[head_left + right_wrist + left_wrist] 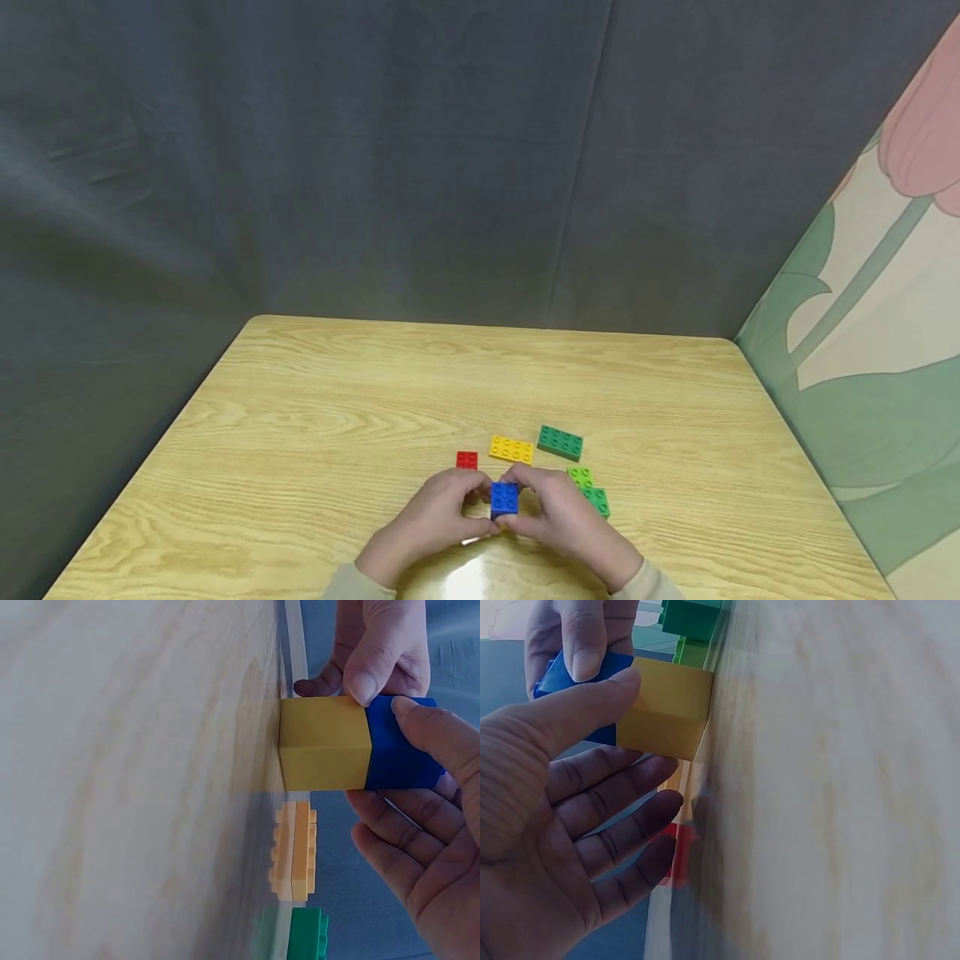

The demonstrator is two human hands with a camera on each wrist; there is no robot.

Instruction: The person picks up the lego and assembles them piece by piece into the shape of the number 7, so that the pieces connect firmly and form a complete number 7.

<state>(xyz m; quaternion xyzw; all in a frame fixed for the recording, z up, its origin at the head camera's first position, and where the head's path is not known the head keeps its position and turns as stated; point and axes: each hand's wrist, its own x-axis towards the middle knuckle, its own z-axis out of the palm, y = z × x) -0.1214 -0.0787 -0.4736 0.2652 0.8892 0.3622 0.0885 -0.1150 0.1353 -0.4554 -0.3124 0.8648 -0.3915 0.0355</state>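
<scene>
A blue brick point(504, 497) with studs on top sits on a yellow brick point(322, 742), and the two form a small upright stack near the front of the table. Both hands hold this stack from opposite sides. The thumb of my left hand point(442, 510) presses near the seam, mostly on the yellow brick, with its other fingers reaching behind. My right hand point(557, 510) pinches the blue brick between thumb and fingers. The yellow brick's lower end is at or very near the tabletop; I cannot tell whether it touches.
Just beyond the hands lie a red brick point(467, 459), a flat yellow brick point(512, 449) and a dark green brick point(560, 442). Beside the right hand are a lime brick point(580, 476) and a green brick point(597, 501), partly hidden. A dark curtain point(450, 167) hangs behind the wooden table point(337, 400).
</scene>
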